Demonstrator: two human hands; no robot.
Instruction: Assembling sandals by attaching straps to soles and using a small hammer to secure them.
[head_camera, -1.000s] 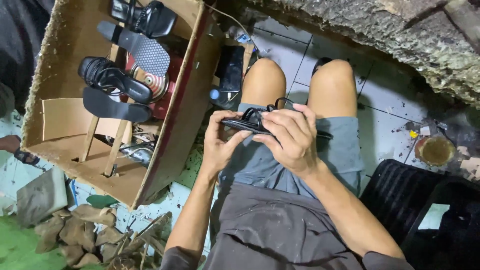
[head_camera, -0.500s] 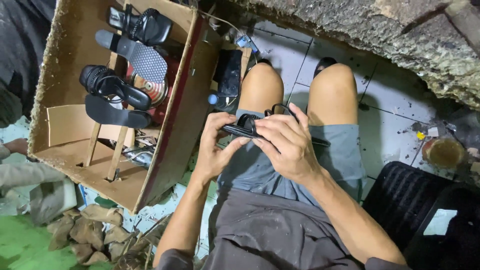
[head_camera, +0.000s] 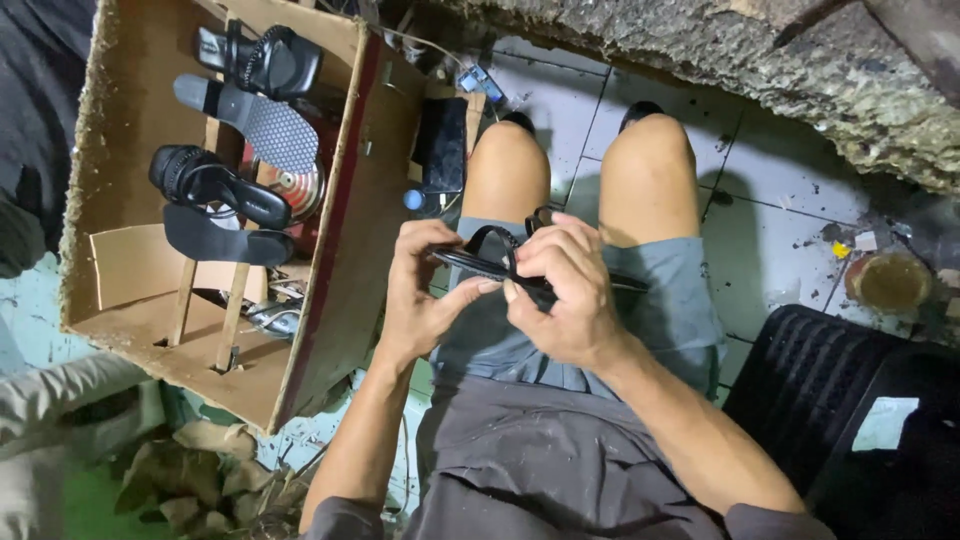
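I sit with bare knees and grey shorts, holding a black strapped sandal (head_camera: 480, 252) over my lap. My left hand (head_camera: 418, 300) grips its sole from the left, thumb and fingers pressed along the edge. My right hand (head_camera: 568, 290) covers the sandal's right half, fingers curled over the straps and pinching the sole close to the left fingertips. Much of the sandal is hidden under my right hand.
To the left stands a cardboard box (head_camera: 130, 290) with wooden slats carrying several black sandals (head_camera: 215, 190) and a sole (head_camera: 250, 118). A black phone-like slab (head_camera: 442, 145) leans by the box. A black crate (head_camera: 800, 390) sits at right, a small round tin (head_camera: 888, 282) on the tiled floor.
The view has shifted slightly; my hands stay on the sandal, with my right fingers working along its sole and straps. The grip is unchanged.
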